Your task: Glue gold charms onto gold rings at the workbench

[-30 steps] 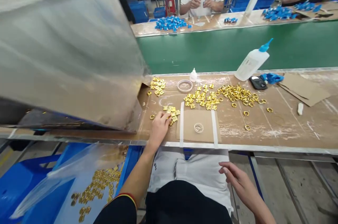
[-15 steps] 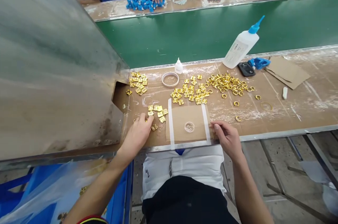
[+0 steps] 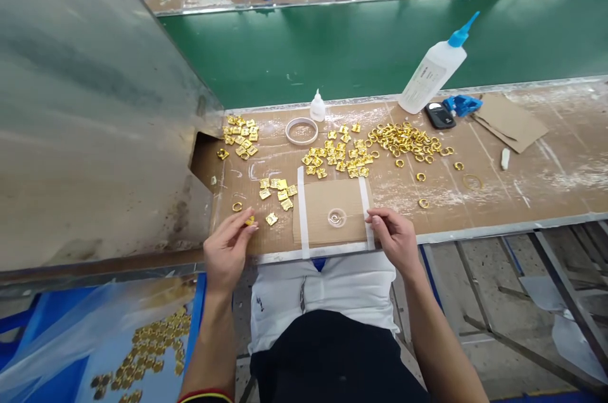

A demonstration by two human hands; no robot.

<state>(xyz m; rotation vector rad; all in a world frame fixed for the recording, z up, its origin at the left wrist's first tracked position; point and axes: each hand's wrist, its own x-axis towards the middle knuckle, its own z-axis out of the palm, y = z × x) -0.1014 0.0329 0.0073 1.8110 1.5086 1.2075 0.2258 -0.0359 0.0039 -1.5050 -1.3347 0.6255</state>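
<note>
In my left hand (image 3: 228, 252), thumb and fingers pinch a small shiny gold metal piece (image 3: 249, 220) just above the table's near edge. A gold ring (image 3: 237, 206) and a lone square gold piece (image 3: 272, 218) lie close to it. My right hand (image 3: 396, 237) is closed in a pinch at the right edge of a taped cardboard pad (image 3: 316, 229). What its fingertips hold is too thin to make out. On the pad sits a small round clear dish (image 3: 337, 218) with clear contents. More square gold pieces (image 3: 283, 194) lie left of the pad.
Behind the pad are square gold pieces (image 3: 340, 156), a pile of gold rings (image 3: 411, 142), a tape roll (image 3: 301, 131) and a small white bottle (image 3: 317, 106). A large blue-tipped bottle (image 3: 432, 76) leans at the back right. A metal housing (image 3: 104, 118) bounds the left.
My left hand has drawn back toward the table's near edge with a gold piece between its fingers. My right hand stays beside the pad. The view has shifted slightly.
</note>
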